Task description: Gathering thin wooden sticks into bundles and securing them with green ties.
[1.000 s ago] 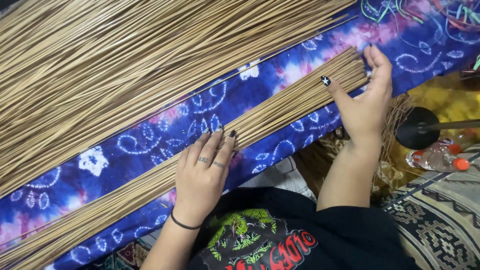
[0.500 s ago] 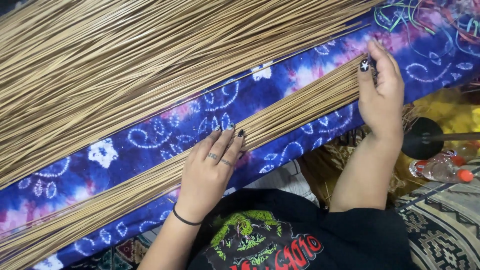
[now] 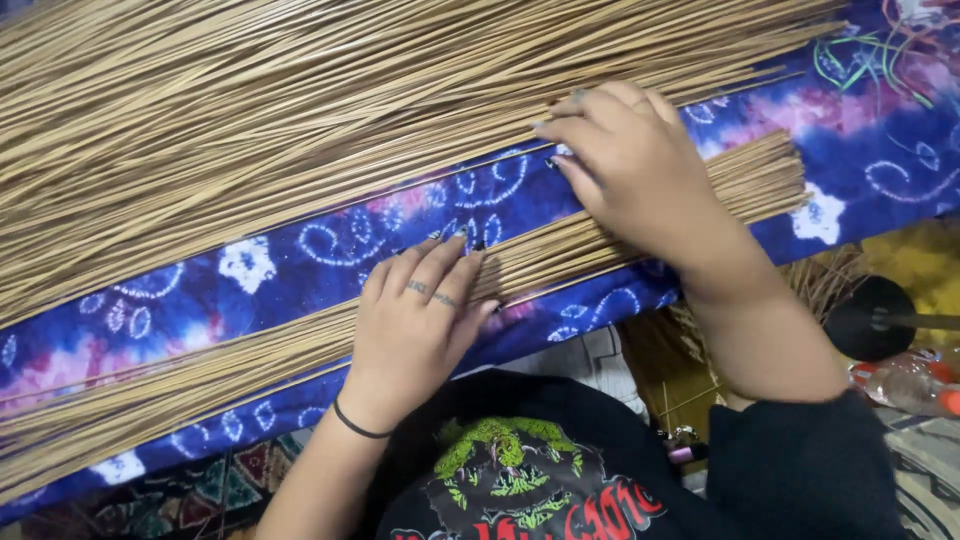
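Surface: blue-purple tie-dye cloth point(image 3: 300, 250) with white motifs | on it, far side: wide pile of thin tan sticks point(image 3: 300, 110) | near side: narrow stick bundle point(image 3: 200, 370), laid diagonally, apart from pile | top right: tangled coloured threads point(image 3: 870, 50)

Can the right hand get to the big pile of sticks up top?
Probably yes. The right hand lies over the small bundle of sticks, its fingertips close to the big pile of sticks, with only bare blue tie-dye cloth between.
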